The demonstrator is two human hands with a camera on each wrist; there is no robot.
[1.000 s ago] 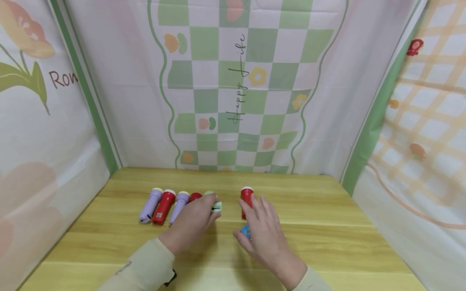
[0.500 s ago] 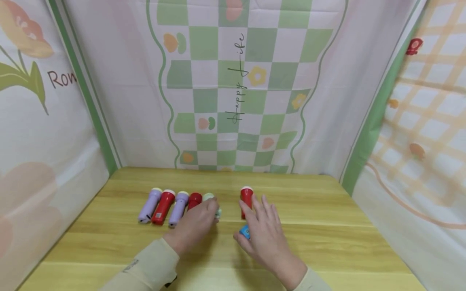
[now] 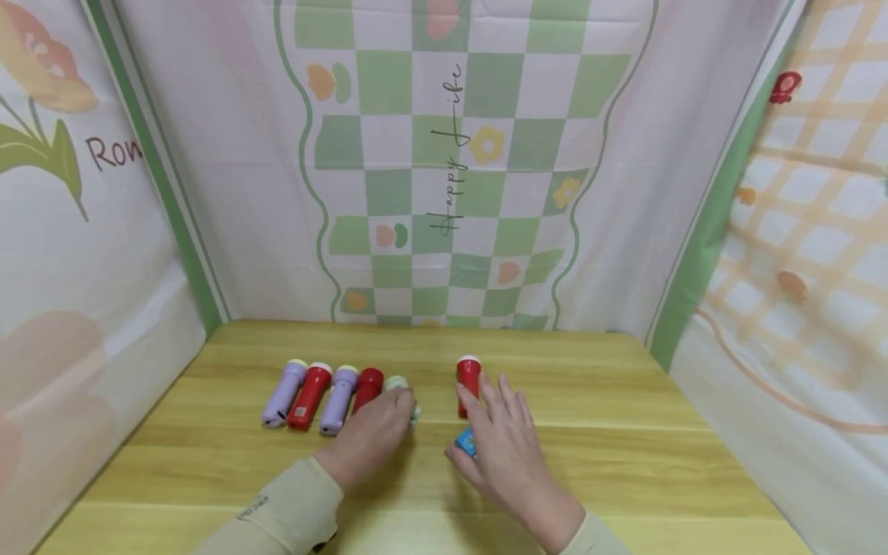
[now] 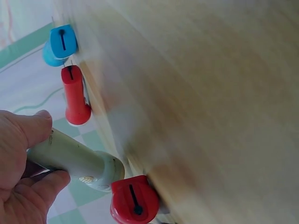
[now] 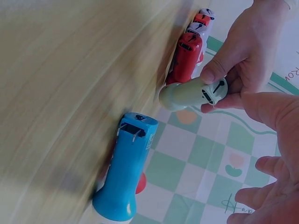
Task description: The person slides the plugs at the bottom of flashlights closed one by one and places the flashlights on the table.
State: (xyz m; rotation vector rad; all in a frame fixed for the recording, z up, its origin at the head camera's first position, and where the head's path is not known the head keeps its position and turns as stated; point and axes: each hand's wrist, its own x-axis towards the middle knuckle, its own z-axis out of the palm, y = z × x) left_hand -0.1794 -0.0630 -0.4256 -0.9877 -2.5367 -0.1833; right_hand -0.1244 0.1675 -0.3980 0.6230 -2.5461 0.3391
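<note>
In the head view my left hand (image 3: 371, 435) grips a pale green flashlight (image 4: 70, 156) between thumb and fingers, at the right end of a row. Its head lies close beside a red flashlight (image 3: 369, 385); the left wrist view shows its body tilted. My right hand (image 3: 509, 455) is spread, fingers extended, over a blue flashlight (image 5: 128, 158). From the right wrist view the blue one stands apart from the visible fingers. Just beyond the right hand lies another red flashlight (image 3: 469, 374), partly covered by a finger in the head view.
Left of the hands, the row continues with a lavender flashlight (image 3: 340, 401), a red flashlight (image 3: 310, 397) and another lavender flashlight (image 3: 286, 393). They lie on a wood-grain table (image 3: 624, 462). Printed fabric (image 3: 388, 193) hangs behind it and at both sides.
My left hand has shifted slightly left and turned, bringing the pale green flashlight's head beside the row. More of the neighbouring red flashlight shows. The right hand has stayed put.
</note>
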